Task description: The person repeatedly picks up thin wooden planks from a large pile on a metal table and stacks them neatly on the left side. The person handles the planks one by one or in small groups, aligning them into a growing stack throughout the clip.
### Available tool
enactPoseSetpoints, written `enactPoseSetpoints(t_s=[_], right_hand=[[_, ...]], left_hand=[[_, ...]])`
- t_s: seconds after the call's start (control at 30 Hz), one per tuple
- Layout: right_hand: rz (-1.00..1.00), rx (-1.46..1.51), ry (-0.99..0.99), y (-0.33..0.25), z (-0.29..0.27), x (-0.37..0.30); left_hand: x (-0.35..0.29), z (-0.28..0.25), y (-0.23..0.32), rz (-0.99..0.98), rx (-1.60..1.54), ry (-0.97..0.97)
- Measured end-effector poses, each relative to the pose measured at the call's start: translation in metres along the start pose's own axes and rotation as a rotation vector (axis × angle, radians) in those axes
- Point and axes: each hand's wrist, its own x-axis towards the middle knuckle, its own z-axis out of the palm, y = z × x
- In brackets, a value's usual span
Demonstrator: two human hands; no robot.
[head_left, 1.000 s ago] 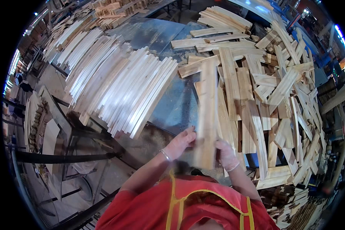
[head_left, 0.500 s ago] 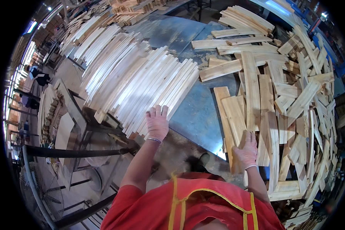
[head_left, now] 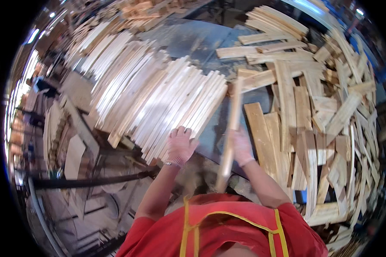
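My right hand (head_left: 242, 147), in a pale pinkish glove, grips a narrow wooden plank (head_left: 233, 111) turned on its edge. Motion blurs that plank; it stands apart from the row, above the strip of metal table between row and pile. At the near right end of the long row of planks (head_left: 158, 98), my gloved left hand (head_left: 179, 146) lies with its fingers stretched over the plank ends and its thumb out to the right. The planks in this row stand on edge, packed side by side. To the right of my right hand, loose planks (head_left: 283, 107) lie flat and overlapping.
A blue-grey metal table (head_left: 188, 36) carries both row and pile. The heap of crossed boards (head_left: 343, 115) fills the right side. Several boards lie stacked (head_left: 276, 23) at the far right. A dark metal bar (head_left: 90, 182) runs across the left, with a wooden frame (head_left: 79, 124) beyond it.
My right hand has lifted a plank off the loose pile and carried it left, tipping it on edge. My left hand has shifted slightly right and nearer along the row's end.
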Motion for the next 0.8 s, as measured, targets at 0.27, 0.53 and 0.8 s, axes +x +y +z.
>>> enactPoseSetpoints(t_s=[0.27, 0.53, 0.8], right_hand=[[-0.289, -1.346, 0.113, -0.024, 0.044, -0.021], [0.015, -1.688, 0.413, -0.068, -0.063, -0.077], [-0.064, -0.771, 0.644, -0.037, 0.041, -0.028]], left_hand=[[-0.028, 0.002, -0.015, 0.295, 0.161, -0.008], [-0.017, -0.003, -0.038, 0.518, 0.086, 0.042], [-0.01, 0.007, -0.023, 0.447, -0.006, 0.029]])
